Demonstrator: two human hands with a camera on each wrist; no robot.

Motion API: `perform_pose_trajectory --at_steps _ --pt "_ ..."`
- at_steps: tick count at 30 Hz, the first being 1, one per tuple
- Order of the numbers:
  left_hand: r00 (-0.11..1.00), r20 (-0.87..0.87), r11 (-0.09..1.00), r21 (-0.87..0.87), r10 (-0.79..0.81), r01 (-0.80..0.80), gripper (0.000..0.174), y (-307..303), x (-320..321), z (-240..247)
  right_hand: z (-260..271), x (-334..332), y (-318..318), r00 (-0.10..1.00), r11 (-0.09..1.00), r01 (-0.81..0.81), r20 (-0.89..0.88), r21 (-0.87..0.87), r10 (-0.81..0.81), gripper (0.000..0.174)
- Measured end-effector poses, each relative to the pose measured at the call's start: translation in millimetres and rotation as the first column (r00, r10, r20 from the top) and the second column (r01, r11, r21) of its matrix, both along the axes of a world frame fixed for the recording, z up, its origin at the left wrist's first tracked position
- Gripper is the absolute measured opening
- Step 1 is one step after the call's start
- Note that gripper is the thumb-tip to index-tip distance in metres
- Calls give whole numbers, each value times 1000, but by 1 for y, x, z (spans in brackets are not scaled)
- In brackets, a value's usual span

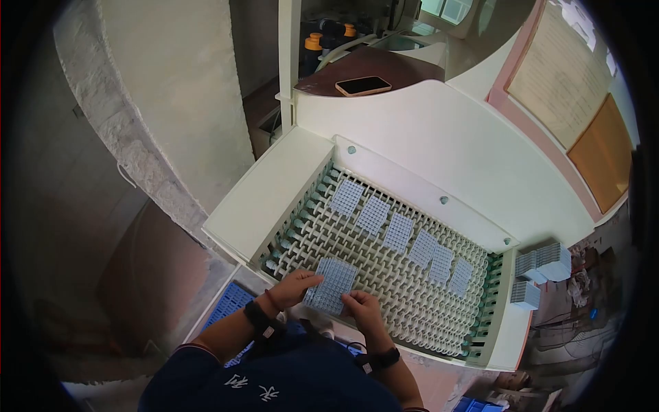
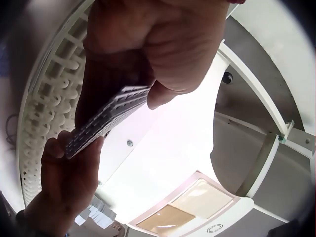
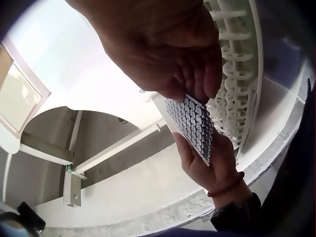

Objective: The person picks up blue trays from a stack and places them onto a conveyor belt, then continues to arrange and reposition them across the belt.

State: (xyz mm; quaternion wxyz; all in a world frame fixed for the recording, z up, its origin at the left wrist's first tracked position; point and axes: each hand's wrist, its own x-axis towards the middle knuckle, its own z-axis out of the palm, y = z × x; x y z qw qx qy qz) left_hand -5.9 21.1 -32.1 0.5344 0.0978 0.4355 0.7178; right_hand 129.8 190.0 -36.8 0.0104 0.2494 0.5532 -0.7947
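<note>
Both hands hold a grey-blue gridded panel [image 1: 331,285] over the near edge of a roller bed. My left hand [image 1: 294,288] pinches its left edge, thumb on top. At the lower right corner, my right hand [image 1: 364,310] grips it between thumb and fingers. Seen edge-on in the left wrist view, the panel [image 2: 111,116] shows more than one thin layer at its near end. Rows of small blocks cover its face in the right wrist view, where the panel [image 3: 191,123] is tilted. Several similar gridded sheets [image 1: 373,215] lie in a row along the far side of the rollers.
Pale ring-covered rollers [image 1: 412,302] fill the bed, framed by a white housing [image 1: 412,130]. Stacks of grey-blue panels [image 1: 544,263] stand on the right ledge. A phone [image 1: 364,86] lies on the brown surface behind. A blue plastic crate [image 1: 230,305] sits below at left.
</note>
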Motion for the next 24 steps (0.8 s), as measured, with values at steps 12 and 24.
perform_pose_trajectory --at_steps 12,24 --pt "988 -105 988 -97 108 -119 23 -15 -34 -12 -4 -22 -26 999 999 27 36 -24 -26 19" --pt "-51 -942 842 -272 -332 -466 62 -3 -28 14 -3 22 33 933 833 95 244 546 -266 18"
